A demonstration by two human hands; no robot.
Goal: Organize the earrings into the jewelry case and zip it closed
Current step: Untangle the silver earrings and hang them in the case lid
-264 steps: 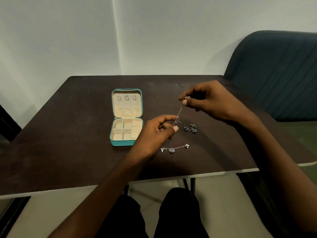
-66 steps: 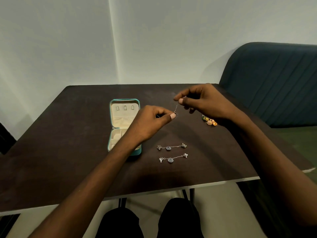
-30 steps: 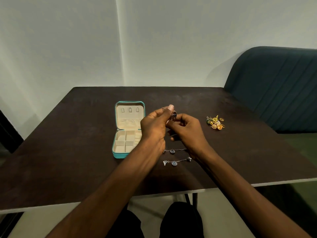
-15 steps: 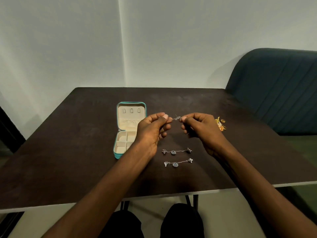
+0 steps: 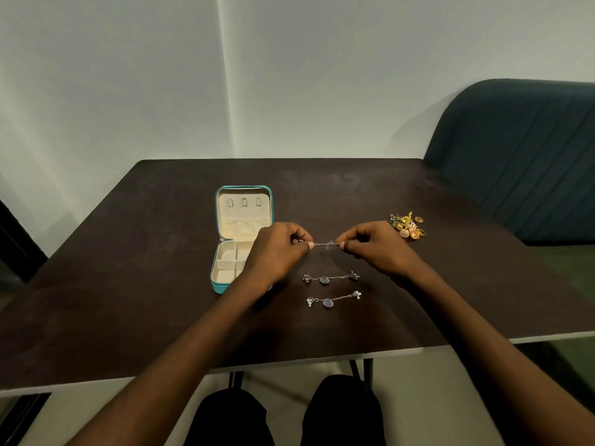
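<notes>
Since half a second ago both hands have drawn slightly further apart, so the chain earring (image 5: 325,244) between them now stretches out nearly level above the worktop (image 5: 128,284). Left hand (image 5: 277,252) has a closed grip on the earring's left end, thumb and forefinger pinching it with the other fingers curled under; right hand (image 5: 373,247) pinches the right end in the same way. A small charm hangs near the middle of the held chain. Whether the earring touches the worktop or sits just above it cannot be told. Just nearer the person, two more chain earrings lie flat and roughly parallel on the dark surface: the upper one (image 5: 331,278) sits below the gap between the hands, and the lower one (image 5: 333,299), with pale beads at its ends, lies just beside it, apart from it. To the left, partly hidden behind the left hand and wrist, stands the jewelry case (image 5: 240,239), teal outside and cream inside, its lid laid open away from the person, with three small tabs showing on the lid lining and square compartments in the base. No jewellery can be made out in the visible compartments. Beyond the right hand, a little heap of gold earrings (image 5: 407,225) with green and orange touches rests on the worktop. A dark teal upholstered seat (image 5: 521,156) stands at the far right edge, against a pale wall.
</notes>
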